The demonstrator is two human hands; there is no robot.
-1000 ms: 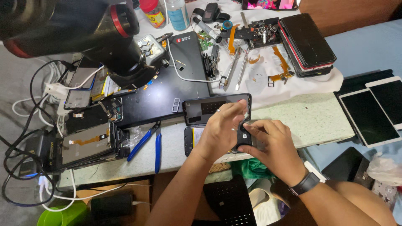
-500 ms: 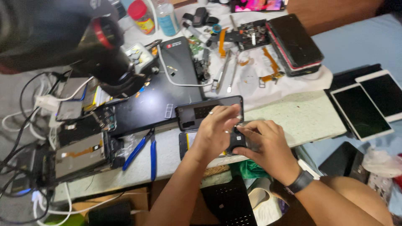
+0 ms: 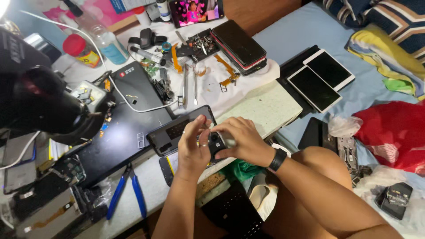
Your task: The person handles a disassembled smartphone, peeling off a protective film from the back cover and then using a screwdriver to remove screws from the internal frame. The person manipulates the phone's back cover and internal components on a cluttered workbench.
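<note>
Small black camera-lens module (image 3: 215,140) sits pinched between both my hands, just above the near edge of the table. My left hand (image 3: 194,148) has fingers curled, thumb and fingertips pressed against the module's left side. My right hand (image 3: 242,140) wraps it from the right, fingers closed on it; a black wristband (image 3: 278,159) sits on that wrist.

Directly below the grip: green cloth (image 3: 241,170) and a dark perforated panel (image 3: 234,214) over my lap. Below and left of the grip, blue-handled pliers (image 3: 128,191) lie on the table edge.

Just beyond my fingers, touching or nearly touching the left fingertips, lies a black smartphone with its back facing up (image 3: 175,130). It rests partly on a large black work mat (image 3: 119,128). Right of the grip: pale green speckled cutting mat (image 3: 265,106).

Far left of the grip: bulky black microscope head (image 3: 40,104), overhanging the mat.

Beyond the grip: metal tweezers (image 3: 194,82) on white cloth (image 3: 212,88), orange flex cables (image 3: 228,71), a stack of dark phones (image 3: 239,46). Far right: two white-framed tablets with dark screens (image 3: 321,79) on blue bedding (image 3: 305,31).

Farthest: clear plastic bottle with blue liquid (image 3: 106,42), red-capped jar (image 3: 79,49).
</note>
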